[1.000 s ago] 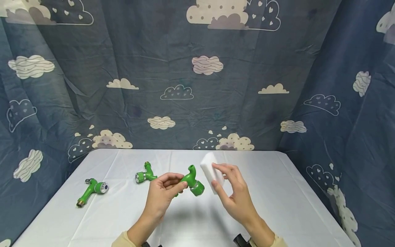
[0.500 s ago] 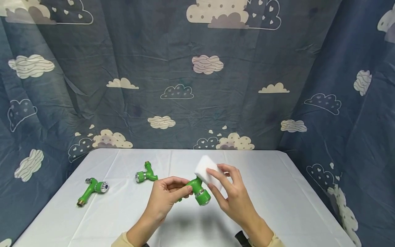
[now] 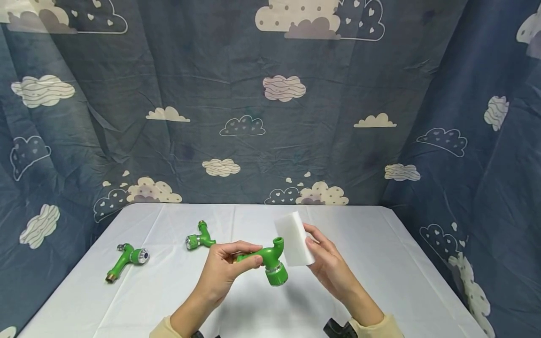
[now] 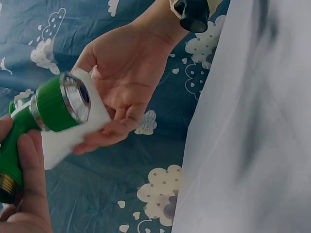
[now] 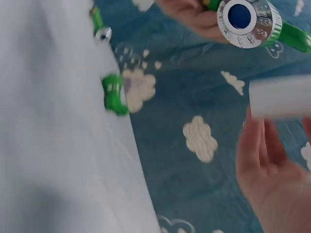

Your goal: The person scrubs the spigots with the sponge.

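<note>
Above the middle of the table, my left hand [image 3: 220, 272] pinches a green tap [image 3: 270, 256] between thumb and fingers near its threaded end. The tap's curved spout points up and its ribbed knob hangs down. In the left wrist view, the knob [image 4: 52, 104] has a silver end, and the brass thread [image 4: 7, 187] shows below the fingers. My right hand [image 3: 334, 267] grips a white sponge block [image 3: 294, 240] by its right edge, thumb and fingers on it. The sponge stands just right of the spout; whether they touch, I cannot tell. In the right wrist view, the sponge [image 5: 282, 97] appears edge-on.
A second green tap [image 3: 127, 262] lies at the left of the white-covered table [image 3: 389, 277]. Another green tap [image 3: 203, 237] lies farther back, partly behind my left hand. A dark blue cloud-patterned curtain [image 3: 321, 155] hangs behind and at both sides.
The sponge was brought against the tap's spout, hiding its tip, then moved right and turned its broad face to view. The tap shifted slightly right and down with my left hand.
</note>
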`<state>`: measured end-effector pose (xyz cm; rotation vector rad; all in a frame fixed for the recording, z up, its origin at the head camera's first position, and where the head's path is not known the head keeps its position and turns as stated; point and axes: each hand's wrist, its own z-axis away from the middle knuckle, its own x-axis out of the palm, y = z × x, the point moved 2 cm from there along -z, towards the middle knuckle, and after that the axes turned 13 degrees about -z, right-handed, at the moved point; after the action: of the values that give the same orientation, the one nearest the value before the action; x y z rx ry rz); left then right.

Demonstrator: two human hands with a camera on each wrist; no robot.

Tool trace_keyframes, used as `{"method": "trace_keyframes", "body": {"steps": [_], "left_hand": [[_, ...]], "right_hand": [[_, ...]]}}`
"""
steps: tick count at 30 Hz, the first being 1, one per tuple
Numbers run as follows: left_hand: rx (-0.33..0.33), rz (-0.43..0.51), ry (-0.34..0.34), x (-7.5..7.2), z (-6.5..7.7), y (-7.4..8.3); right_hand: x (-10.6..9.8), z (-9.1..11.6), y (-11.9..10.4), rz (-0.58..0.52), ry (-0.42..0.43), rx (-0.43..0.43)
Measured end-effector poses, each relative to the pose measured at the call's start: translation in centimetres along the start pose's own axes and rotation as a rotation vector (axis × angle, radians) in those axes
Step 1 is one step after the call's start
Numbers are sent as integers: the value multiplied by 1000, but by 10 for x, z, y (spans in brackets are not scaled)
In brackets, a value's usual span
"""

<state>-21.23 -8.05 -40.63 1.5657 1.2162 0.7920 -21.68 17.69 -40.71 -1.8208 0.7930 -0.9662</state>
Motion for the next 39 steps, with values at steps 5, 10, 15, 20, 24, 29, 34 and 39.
{"method": "trace_keyframes", "body": {"steps": [5, 10, 15, 20, 24, 29, 34, 39], "left_hand": [[11, 16, -28, 2, 1, 1], [5, 17, -37, 3, 0, 1], [2, -18, -25, 1, -1, -2], [-55, -48, 35, -2, -4, -6], [-98, -133, 105, -3, -5, -6], [-84, -242, 174, -2, -3, -2], [53, -354, 220, -1, 0, 2], [258, -490, 277, -1, 3, 4]], "right_hand": [[9, 2, 2, -344, -220, 101], [11, 3, 1, -458, -279, 111], [5, 6, -8, -511, -246, 92], [1, 9, -21, -404, -192, -62], [9, 7, -27, 210, -70, -354], [28, 8, -22, 928, 6, -669], [33, 10, -14, 1166, 23, -711], [25, 9, -10, 1225, 43, -676]]}}
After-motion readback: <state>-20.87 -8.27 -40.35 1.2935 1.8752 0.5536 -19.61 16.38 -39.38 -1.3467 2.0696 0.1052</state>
